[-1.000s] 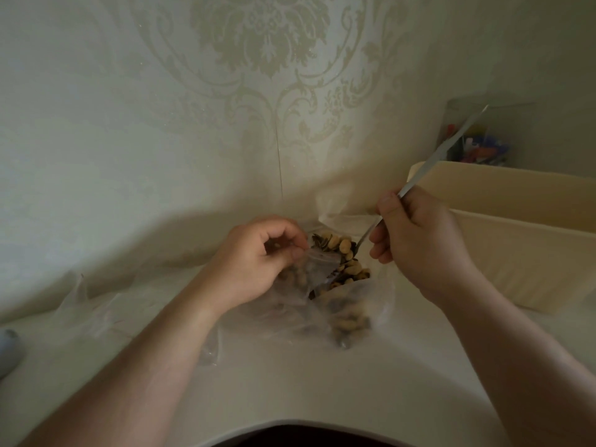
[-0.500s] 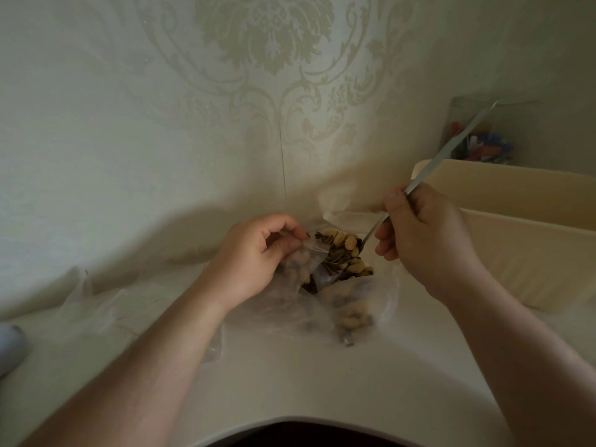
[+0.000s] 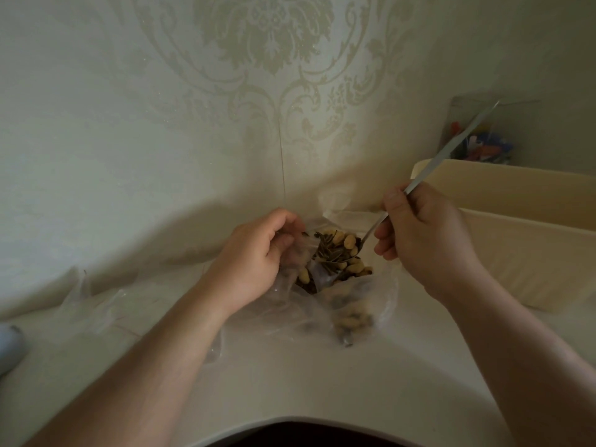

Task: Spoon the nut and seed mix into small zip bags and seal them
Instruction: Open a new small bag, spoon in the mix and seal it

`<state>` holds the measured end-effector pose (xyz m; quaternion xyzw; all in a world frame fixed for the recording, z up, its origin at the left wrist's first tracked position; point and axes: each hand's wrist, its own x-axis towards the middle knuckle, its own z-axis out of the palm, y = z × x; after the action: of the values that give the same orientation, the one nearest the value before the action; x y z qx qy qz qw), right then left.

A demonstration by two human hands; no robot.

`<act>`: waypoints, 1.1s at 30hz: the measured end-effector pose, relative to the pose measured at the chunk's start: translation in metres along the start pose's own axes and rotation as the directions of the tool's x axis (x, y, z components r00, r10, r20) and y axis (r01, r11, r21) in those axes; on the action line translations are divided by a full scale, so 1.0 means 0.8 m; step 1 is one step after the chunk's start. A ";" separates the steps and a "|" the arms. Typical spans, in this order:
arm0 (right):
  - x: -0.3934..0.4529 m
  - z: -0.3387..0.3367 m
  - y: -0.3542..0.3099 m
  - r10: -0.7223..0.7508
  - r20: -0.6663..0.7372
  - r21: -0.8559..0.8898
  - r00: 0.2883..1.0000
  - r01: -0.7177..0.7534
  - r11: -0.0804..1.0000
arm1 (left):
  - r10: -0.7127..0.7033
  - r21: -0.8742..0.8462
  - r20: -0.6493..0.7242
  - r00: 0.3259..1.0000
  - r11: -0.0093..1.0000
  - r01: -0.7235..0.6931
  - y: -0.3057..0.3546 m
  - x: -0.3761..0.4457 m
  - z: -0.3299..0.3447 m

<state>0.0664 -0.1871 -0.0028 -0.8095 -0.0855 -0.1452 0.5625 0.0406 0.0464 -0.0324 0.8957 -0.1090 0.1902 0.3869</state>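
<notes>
My left hand point(image 3: 254, 256) pinches the mouth of a small clear zip bag point(image 3: 306, 272) that holds a few nuts. My right hand point(image 3: 422, 243) grips the long metal handle of a spoon point(image 3: 429, 175). The spoon's bowl point(image 3: 342, 253) is heaped with peanuts and dark striped seeds and hovers at the bag's opening, just right of my left fingers. Beneath both lies a large clear plastic bag point(image 3: 351, 304) with more of the nut and seed mix point(image 3: 354, 321) inside it.
A cream rectangular plastic box point(image 3: 529, 240) stands at the right against the wall. Behind it is a clear container with colourful small items point(image 3: 483, 146). Crumpled clear plastic point(image 3: 96, 301) lies at the left, and a pale object point(image 3: 9, 346) shows at the left edge.
The spoon has lifted out of the large bag with a load of mix and moved up to the mouth of the small bag. My left hand has stayed on the small bag.
</notes>
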 end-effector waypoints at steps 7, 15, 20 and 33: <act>0.002 0.001 0.003 0.009 -0.002 0.021 1.000 -0.009 1.000 | -0.058 -0.073 0.057 0.997 0.995 0.062 -0.006 0.001 0.005; 0.002 0.000 0.003 0.011 0.004 0.028 1.000 -0.011 1.000 | 0.015 -0.304 0.120 0.993 0.952 0.022 -0.004 0.002 -0.005; 0.002 0.001 0.003 0.025 0.001 0.035 1.000 -0.025 0.999 | 0.042 -0.226 0.204 0.978 0.974 0.005 -0.006 0.004 -0.014; 0.000 0.004 0.006 0.018 0.118 0.075 0.993 -0.027 0.997 | -0.006 -0.147 -0.045 0.999 0.989 0.000 -0.008 0.002 0.006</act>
<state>0.0683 -0.1857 -0.0079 -0.7955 -0.1149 -0.0875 0.5884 0.0457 0.0475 -0.0388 0.8603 -0.1127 0.2012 0.4547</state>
